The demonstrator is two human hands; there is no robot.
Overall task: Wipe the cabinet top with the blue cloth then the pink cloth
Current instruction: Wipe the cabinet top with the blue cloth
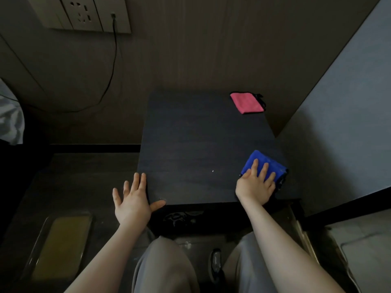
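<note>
my right hand (pixel 255 185) presses flat on the blue cloth (pixel 262 163) at lower right of the cabinet top (pixel 190 144); left hand (pixel 132 199) open, empty; i judge the blue wipe is in progress, the pink cloth (pixel 246 102) at upper right is not yet used.

Dark cabinet top (pixel 190 144), pink cloth (pixel 246 102) far right corner, blue cloth (pixel 262 161) near right edge

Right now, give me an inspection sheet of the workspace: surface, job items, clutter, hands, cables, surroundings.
Surface: dark cabinet top, one small white speck near the front.
Job's things: blue cloth at the front right corner under a hand; pink cloth folded at the back right corner, untouched.
Clutter: nothing seen on the top.
Hands: right hand flat on the blue cloth, no closed grip; left hand open at the front left edge, thumb on the top.
Cables: black cable hanging from the wall socket panel.
Surroundings: dark wall panel behind, light wall right.
</note>
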